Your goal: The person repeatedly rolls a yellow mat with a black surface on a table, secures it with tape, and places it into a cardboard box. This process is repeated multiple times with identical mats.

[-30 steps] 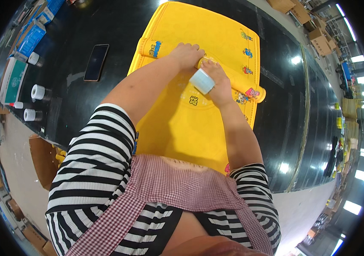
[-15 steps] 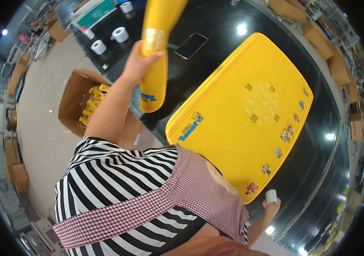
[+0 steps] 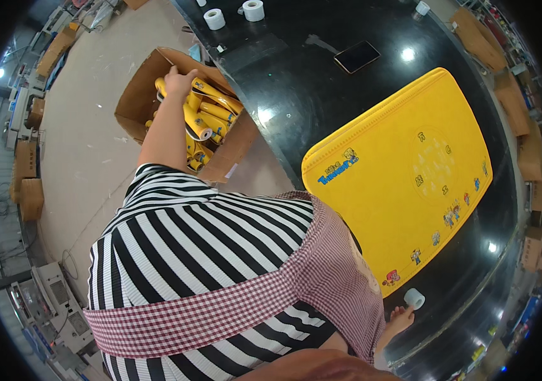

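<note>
My left hand (image 3: 180, 81) reaches into an open cardboard box (image 3: 136, 89) at the left, closed over a rolled yellow mat (image 3: 193, 119) whose white-edged spiral end faces down. Its fingertips are partly hidden. Several more yellow rolls fill the box. Beside the near right edge of the table, my right hand (image 3: 399, 319) has its fingers apart, the index fingertip touching a small white roll (image 3: 414, 298). A flat yellow mat (image 3: 379, 190) with cartoon figures along its edge lies on the black table in front of me.
A black phone (image 3: 356, 57) lies on the black table (image 3: 271, 82) beyond the mat. Two white rolls (image 3: 214, 19) stand at the far left corner and another white roll (image 3: 422, 8) at the far edge. Cardboard boxes (image 3: 512, 95) line the right side.
My left hand has carried the rolled yellow mat from above the table left and down into the box. My right hand's fingers have loosened around the white roll. The view has turned leftward.
</note>
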